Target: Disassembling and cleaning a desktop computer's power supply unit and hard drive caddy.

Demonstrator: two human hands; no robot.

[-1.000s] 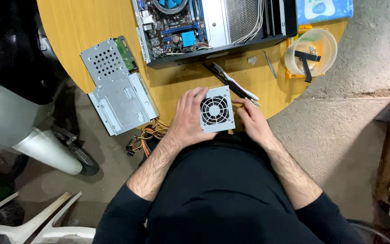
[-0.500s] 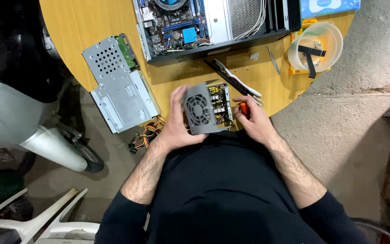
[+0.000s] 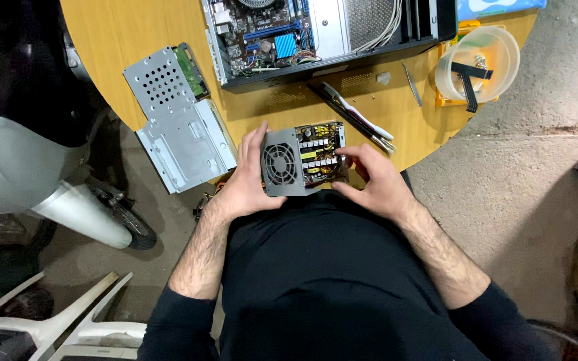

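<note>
A small grey power supply unit with a round fan grille rests at the near edge of the round wooden table. Its top is off, showing yellow and white parts inside. My left hand grips its left side, by the fan. My right hand holds its right side, with fingers touching the exposed circuit board. Orange and yellow cables hang below my left hand.
An open computer case with its motherboard lies at the table's far side. A perforated metal drive bracket overhangs the left edge. Pliers, a tweezer-like tool and a clear plastic tub lie to the right. A scooter stands left.
The power supply has been turned from fan-up to its side, so the open interior now faces up. My right hand has shifted onto the exposed board.
</note>
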